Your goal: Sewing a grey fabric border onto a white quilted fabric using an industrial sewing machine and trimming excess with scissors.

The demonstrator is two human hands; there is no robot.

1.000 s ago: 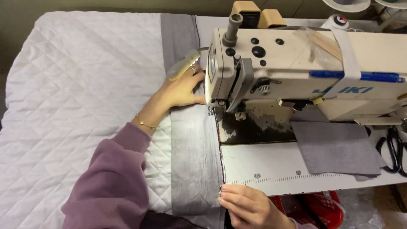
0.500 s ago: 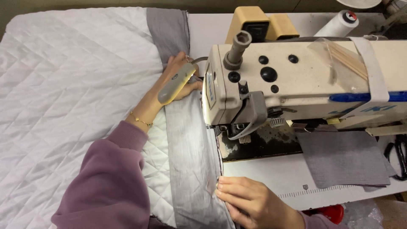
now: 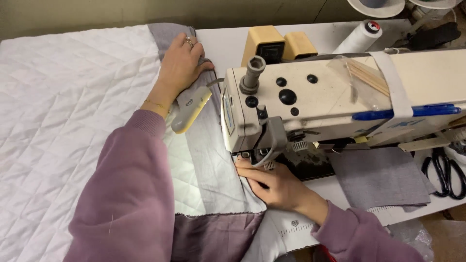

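I count two hands at work: my left hand (image 3: 179,63) and my right hand (image 3: 272,184). One sewing machine (image 3: 330,104) sits before me. There is one white quilt (image 3: 68,121) and one grey strip (image 3: 208,160) along its edge, plus one loose grey patch (image 3: 383,177). One thread cone (image 3: 357,38), one blue pen (image 3: 405,112) and one pair of scissors (image 3: 444,170) round it out. One ring (image 3: 188,42), one bracelet (image 3: 155,103).

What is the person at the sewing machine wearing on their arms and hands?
Both arms are covered by loose, mauve-purple sleeves with ribbed cuffs. The left hand is bare, with a ring on one finger and a thin gold bracelet at the wrist. The right hand is bare, no jewellery visible.
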